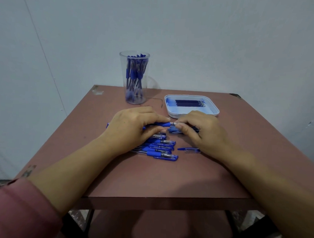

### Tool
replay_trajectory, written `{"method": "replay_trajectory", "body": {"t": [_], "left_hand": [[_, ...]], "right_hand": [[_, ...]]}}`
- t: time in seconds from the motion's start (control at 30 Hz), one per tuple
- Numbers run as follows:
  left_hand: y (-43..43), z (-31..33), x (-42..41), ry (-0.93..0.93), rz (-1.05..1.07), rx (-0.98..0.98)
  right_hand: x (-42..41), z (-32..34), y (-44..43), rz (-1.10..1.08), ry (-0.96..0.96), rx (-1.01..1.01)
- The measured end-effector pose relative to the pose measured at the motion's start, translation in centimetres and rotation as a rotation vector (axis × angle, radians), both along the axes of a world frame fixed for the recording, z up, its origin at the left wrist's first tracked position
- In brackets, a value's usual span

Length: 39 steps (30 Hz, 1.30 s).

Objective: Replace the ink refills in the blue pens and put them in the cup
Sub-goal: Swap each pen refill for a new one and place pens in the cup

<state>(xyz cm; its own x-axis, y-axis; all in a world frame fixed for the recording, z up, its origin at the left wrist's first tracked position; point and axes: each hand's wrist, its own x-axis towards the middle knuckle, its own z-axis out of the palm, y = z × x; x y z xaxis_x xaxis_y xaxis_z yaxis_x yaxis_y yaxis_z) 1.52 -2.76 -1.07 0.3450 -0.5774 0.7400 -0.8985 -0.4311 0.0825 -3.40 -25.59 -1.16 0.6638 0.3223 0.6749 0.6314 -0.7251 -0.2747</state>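
Counter (150, 178): worn reddish-brown slab, chipped far corners, w/ bare room along its near edge & both sides. My left grip (132, 128) curls round a pen's (163, 124) blue rubbery barrel and my right grip (200, 133) pinches its silvery tip end, just above a pile of capped pens (160, 147). At the far end, a clear plastic cup (123, 68) stands upright, packed w/ pens; near it a white rounded tray (170, 114) holds slim dark refills (189, 103) in a row.
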Motion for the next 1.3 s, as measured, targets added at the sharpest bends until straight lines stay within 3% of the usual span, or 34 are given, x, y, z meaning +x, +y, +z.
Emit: {"method": "replay_trajectory", "body": {"t": [0.93, 1.07, 1.23, 1.3], "left_hand": [[-0.3, -0.2, -0.2, 0.035, 0.005, -0.019], [-0.3, -0.2, -0.1, 0.022, 0.01, -0.005], [0.1, 0.0, 0.2, 0.055, 0.052, -0.053], [0.4, 0.2, 0.4, 0.066, 0.069, -0.055]], "right_hand": [[-0.4, 0.4, 0.4, 0.01, -0.036, 0.003], [-0.4, 0.4, 0.4, 0.002, 0.026, 0.011], [-1.5, 1.0, -1.4, -0.013, 0.29, 0.084], [-2.2, 1.1, -2.8, -0.011, 0.366, 0.005]]}}
